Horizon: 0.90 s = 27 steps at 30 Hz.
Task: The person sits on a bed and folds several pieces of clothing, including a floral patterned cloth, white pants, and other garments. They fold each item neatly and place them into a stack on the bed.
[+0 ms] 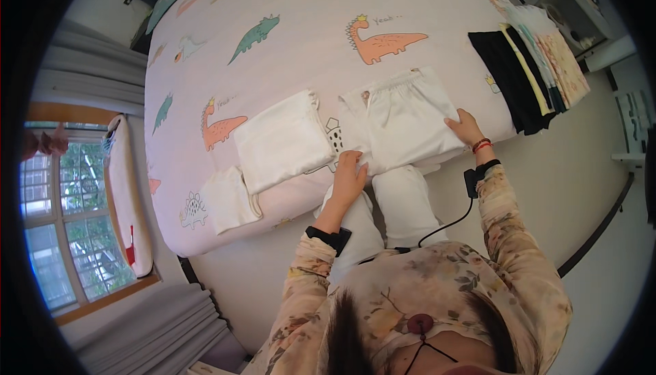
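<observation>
A pair of white trousers [410, 126] with a drawstring waist lies on the bed before me, its waistband toward the far side. At its near left corner, my left hand [347, 180] has its fingers bent and closed on the cloth edge. My right hand [468, 131] pinches the right edge of the trousers, with the thumb over the fabric. Left of them rests a folded white garment [280, 143], partly overlapping a smaller white garment [229, 201] near the bed's front edge.
The bed [301, 67] has a pale pink sheet with dinosaur prints. Folded clothes [526, 74] in black, yellow and floral colours lie in a row at its right edge. A barred window [75, 225] and grey curtains [147, 327] are at the left, and shelves [574, 6] stand far right.
</observation>
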Each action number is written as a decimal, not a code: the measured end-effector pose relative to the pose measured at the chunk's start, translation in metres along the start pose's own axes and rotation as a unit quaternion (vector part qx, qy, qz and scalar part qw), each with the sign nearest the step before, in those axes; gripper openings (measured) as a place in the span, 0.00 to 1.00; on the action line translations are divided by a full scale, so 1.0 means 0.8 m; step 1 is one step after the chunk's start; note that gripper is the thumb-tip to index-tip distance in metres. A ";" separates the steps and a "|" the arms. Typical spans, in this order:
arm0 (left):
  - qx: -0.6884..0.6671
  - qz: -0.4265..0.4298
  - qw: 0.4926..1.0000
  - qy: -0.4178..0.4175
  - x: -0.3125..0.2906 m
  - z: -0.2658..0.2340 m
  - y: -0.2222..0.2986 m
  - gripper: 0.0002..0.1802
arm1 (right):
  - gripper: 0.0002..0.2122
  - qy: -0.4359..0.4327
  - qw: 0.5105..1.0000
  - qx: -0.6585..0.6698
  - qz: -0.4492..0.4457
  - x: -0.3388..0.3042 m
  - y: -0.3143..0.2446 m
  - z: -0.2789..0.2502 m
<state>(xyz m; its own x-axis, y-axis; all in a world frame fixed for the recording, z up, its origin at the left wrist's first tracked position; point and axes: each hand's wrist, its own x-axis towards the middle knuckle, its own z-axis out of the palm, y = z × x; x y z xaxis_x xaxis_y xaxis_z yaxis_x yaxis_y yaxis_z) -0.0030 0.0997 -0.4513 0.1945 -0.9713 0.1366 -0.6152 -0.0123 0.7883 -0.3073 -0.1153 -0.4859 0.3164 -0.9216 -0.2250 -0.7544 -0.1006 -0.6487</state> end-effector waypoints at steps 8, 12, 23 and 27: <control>0.149 0.002 0.986 0.078 0.106 0.045 0.001 0.28 | 0.24 0.050 0.996 0.062 0.032 0.044 -0.010 -0.020; 0.239 -0.128 0.957 0.104 0.109 0.058 0.001 0.40 | 0.22 0.010 0.998 0.019 0.052 0.065 -0.022 -0.006; 0.148 -0.283 0.947 -0.021 0.121 0.034 0.002 0.41 | 0.19 -0.118 0.932 0.318 0.130 0.072 -0.031 0.003; 0.126 -0.249 0.957 0.076 0.128 0.071 -0.001 0.32 | 0.16 -0.042 0.947 0.304 0.094 0.065 -0.034 0.009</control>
<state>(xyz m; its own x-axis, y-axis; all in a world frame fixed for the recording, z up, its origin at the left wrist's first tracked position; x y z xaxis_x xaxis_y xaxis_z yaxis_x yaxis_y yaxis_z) -0.0259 -0.0128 -0.4717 0.6082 -0.7849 -0.1182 -0.5785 -0.5403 0.6111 -0.2658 -0.1573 -0.4851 0.2736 -0.8657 -0.4191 -0.3391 0.3210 -0.8843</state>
